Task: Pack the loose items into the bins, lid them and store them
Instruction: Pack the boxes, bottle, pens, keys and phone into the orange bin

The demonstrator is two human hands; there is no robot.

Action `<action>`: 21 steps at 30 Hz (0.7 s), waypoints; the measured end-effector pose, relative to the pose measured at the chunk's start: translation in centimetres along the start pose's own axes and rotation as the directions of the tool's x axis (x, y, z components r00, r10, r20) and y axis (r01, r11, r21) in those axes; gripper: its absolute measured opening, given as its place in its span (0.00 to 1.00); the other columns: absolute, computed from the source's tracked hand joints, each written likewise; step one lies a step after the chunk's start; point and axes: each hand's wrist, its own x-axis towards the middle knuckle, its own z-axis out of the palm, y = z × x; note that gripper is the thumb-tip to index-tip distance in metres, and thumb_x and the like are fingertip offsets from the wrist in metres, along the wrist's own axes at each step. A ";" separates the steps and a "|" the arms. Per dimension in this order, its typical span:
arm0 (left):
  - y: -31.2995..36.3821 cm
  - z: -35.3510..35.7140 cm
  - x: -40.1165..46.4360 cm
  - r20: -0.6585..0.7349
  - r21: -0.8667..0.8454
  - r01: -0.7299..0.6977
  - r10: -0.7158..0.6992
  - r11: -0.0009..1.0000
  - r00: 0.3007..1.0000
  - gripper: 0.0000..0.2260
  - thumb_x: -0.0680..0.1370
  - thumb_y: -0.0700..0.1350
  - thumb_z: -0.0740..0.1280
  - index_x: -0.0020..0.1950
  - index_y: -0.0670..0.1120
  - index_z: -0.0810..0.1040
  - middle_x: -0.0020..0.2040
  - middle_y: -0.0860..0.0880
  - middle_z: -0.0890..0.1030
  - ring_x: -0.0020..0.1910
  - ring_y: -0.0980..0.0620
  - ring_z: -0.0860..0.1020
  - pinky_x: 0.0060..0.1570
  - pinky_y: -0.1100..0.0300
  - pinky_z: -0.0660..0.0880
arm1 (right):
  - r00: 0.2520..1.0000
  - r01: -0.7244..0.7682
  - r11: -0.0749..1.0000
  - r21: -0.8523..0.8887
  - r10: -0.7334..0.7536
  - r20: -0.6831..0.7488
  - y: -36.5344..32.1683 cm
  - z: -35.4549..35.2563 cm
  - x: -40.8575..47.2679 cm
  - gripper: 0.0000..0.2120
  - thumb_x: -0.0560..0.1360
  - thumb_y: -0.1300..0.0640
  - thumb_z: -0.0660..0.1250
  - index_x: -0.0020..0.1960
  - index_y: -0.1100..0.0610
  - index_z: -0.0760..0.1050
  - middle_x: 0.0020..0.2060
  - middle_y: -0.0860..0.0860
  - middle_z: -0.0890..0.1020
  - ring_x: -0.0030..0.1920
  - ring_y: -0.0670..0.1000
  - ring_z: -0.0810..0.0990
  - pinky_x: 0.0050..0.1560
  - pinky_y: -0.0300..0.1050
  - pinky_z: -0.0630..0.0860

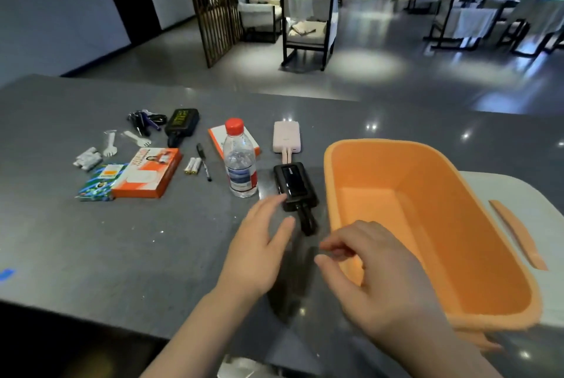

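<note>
An orange bin stands open on the right of the grey table, its inside bare. Behind and to its right lies a white lid with an orange strap handle, partly under the bin's far side.

The left hand reaches forward with fingers straight and spread — its fingertips are at the near left corner of a black power bank, which lies flat just left of the bin, a short black cable looping from its near end. Whether the fingertips touch it cannot be told for sure. The right hand hovers by the bin's near left corner, fingers loosely curled, thumb and forefinger close together, holding nothing.

Beyond the black one lies a pink power bank, also flat. A water bottle with a red cap stands upright just left of the black power bank, and a flat orange-and-white box lies behind the bottle.

Further left — well apart from the bin — are a black marker, batteries beside it, a black charger, a bunch of keys, two white plastic sporks, a small grey wrapped pack, an orange box and a green-blue packet touching its left edge.
</note>
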 end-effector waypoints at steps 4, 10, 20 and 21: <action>-5.0 -4.2 2.6 -0.139 -0.014 0.031 -0.032 0.999 0.990 0.19 0.74 0.41 0.68 0.64 0.53 0.71 0.61 0.55 0.72 0.61 0.58 0.70 0.59 0.72 0.66 | 0.998 0.037 0.999 0.034 -0.035 -0.056 -3.3 5.0 3.7 0.09 0.71 0.46 0.62 0.48 0.48 0.76 0.43 0.41 0.77 0.47 0.45 0.75 0.48 0.40 0.71; -9.2 -7.8 8.7 -0.120 -0.070 0.026 -0.034 0.997 0.992 0.33 0.69 0.46 0.74 0.71 0.50 0.63 0.67 0.51 0.67 0.67 0.52 0.67 0.67 0.54 0.65 | 0.895 -0.429 0.903 -0.010 0.424 -0.136 -0.4 13.4 12.6 0.22 0.71 0.54 0.68 0.64 0.54 0.72 0.59 0.51 0.75 0.62 0.54 0.70 0.62 0.47 0.66; -10.2 -5.7 13.5 0.111 -0.232 0.011 0.016 0.973 0.994 0.34 0.69 0.48 0.75 0.68 0.53 0.60 0.66 0.51 0.71 0.64 0.51 0.71 0.64 0.56 0.68 | 0.681 -0.713 0.614 -0.337 0.722 -0.125 3.8 17.1 16.7 0.37 0.66 0.40 0.73 0.65 0.60 0.66 0.61 0.58 0.72 0.63 0.59 0.69 0.62 0.49 0.66; -10.3 -5.6 13.7 0.109 -0.243 0.010 0.017 0.970 0.994 0.32 0.69 0.48 0.75 0.66 0.56 0.59 0.64 0.51 0.72 0.62 0.51 0.72 0.61 0.57 0.68 | 0.672 -0.716 0.601 -0.356 0.731 -0.117 3.3 17.0 16.5 0.38 0.63 0.39 0.73 0.63 0.60 0.68 0.60 0.58 0.73 0.62 0.59 0.70 0.61 0.48 0.67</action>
